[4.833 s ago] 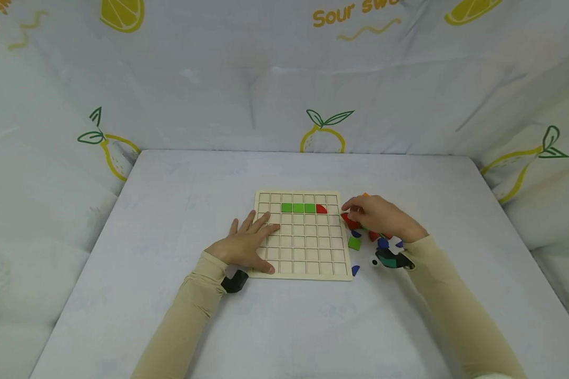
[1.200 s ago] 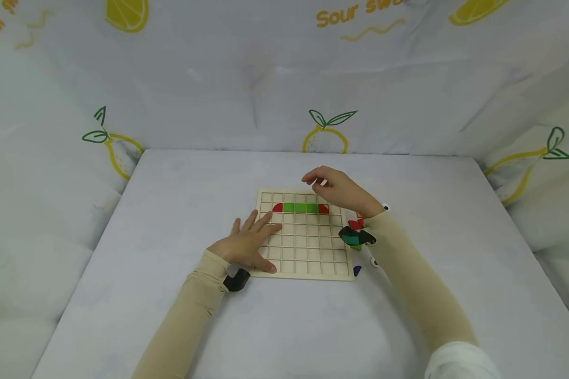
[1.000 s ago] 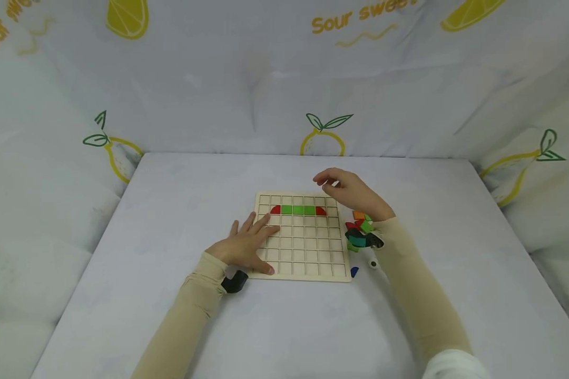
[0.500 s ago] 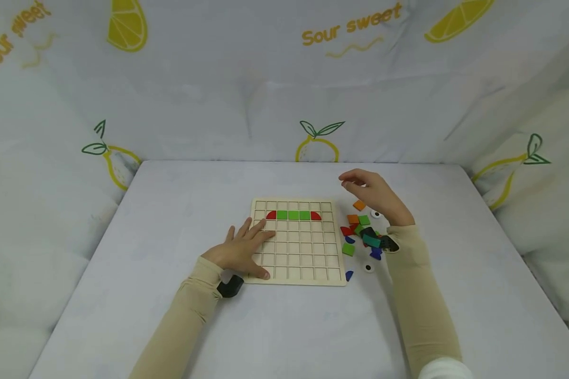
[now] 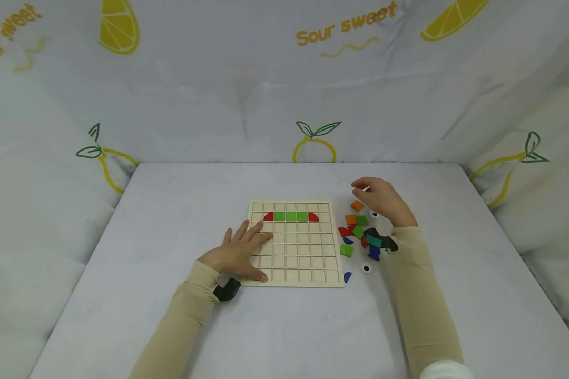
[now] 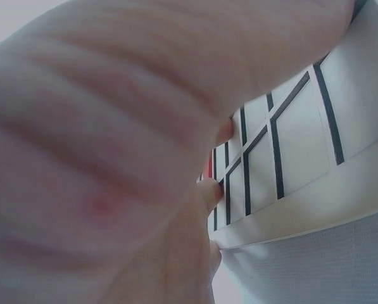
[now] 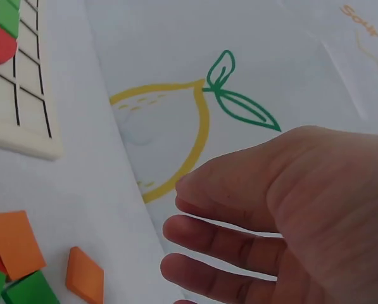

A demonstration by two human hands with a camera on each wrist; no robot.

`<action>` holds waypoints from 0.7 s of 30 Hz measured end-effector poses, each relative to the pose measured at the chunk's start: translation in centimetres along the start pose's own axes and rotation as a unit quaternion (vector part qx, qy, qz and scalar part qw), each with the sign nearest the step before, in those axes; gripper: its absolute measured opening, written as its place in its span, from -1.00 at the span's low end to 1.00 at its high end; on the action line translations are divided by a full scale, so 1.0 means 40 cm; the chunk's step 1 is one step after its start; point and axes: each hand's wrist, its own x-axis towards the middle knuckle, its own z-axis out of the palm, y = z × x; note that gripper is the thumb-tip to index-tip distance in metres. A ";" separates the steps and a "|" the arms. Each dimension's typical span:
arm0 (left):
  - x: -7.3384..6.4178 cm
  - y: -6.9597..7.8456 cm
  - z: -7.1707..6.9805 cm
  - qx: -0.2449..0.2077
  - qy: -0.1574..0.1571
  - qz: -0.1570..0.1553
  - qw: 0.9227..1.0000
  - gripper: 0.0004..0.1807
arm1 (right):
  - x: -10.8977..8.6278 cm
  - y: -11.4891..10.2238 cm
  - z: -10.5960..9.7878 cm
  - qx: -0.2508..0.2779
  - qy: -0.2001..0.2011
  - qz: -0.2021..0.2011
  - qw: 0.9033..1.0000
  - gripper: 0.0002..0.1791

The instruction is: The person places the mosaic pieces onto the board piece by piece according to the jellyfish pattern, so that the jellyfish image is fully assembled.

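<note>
Pale wooden square grid board lies flat on the white table, between the two hands; its sides run about parallel to the table's, roughly as wide as deep, so I log no clear long axis. Near side first on my feed: small blue curved piece just beside the near right corner, white disc with a black dot slightly farther out. Left hand spread over the board's left side, fingers extended, grasping nothing. Right of the board, loose heap of flat red, green, orange and blue pieces, partly hidden by the wristband. Farther, second row from the far edge: three green squares between two red quarter-rounds, strip's long axis left to right, rounded corners facing away and outward. Farthest, right hand near the orange block, fingers loosely bent, no piece visible in them; I read it as released. Step, my guess: between placements, row laid. Next move probably calls for picking a heap piece and squaring it to a cell.
</note>
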 end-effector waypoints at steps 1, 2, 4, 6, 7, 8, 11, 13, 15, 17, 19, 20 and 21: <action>0.000 -0.002 0.001 0.001 0.000 0.001 1.000 0.15 | 0.004 0.005 0.004 -0.012 -0.005 0.009 1.000 -0.51; -0.001 -0.002 0.001 0.002 0.001 0.002 1.000 0.15 | 0.008 0.010 0.007 -0.025 -0.010 0.018 0.999 -0.50; 0.000 -0.005 0.002 0.004 0.003 0.005 1.000 0.15 | 0.016 0.022 0.014 -0.045 -0.023 0.036 0.998 -0.50; 0.000 -0.007 0.004 0.003 0.004 0.007 1.000 0.15 | 0.023 0.034 0.022 -0.066 -0.038 0.053 0.996 -0.49; 0.000 -0.007 0.003 0.004 0.005 0.008 1.000 0.15 | 0.027 0.039 0.025 -0.076 -0.045 0.059 0.994 -0.48; 0.000 -0.008 0.003 0.003 0.005 0.009 1.000 0.16 | 0.029 0.043 0.028 -0.084 -0.052 0.065 0.993 -0.47; 0.001 -0.010 0.004 0.001 0.005 0.009 1.000 0.16 | 0.035 0.052 0.037 -0.104 -0.061 0.074 0.990 -0.43; 0.001 -0.011 0.005 0.000 0.004 0.009 1.000 0.16 | 0.036 0.054 0.041 -0.110 -0.060 0.075 0.989 -0.41; 0.000 -0.011 0.004 -0.001 0.004 0.010 1.000 0.16 | 0.036 0.055 0.044 -0.110 -0.057 0.075 0.989 -0.43; 0.000 -0.009 0.002 -0.002 0.003 0.010 1.000 0.16 | 0.036 0.055 0.047 -0.109 -0.054 0.071 0.990 -0.46; -0.001 -0.007 0.000 -0.002 0.002 0.010 1.000 0.16 | 0.037 0.056 0.051 -0.108 -0.052 0.066 0.991 -0.49; -0.001 -0.006 0.000 -0.003 0.002 0.010 1.000 0.16 | 0.039 0.057 0.052 -0.108 -0.052 0.063 0.991 -0.50; -0.001 -0.006 -0.001 -0.002 0.003 0.009 1.000 0.16 | 0.040 0.057 0.055 -0.108 -0.051 0.059 0.991 -0.51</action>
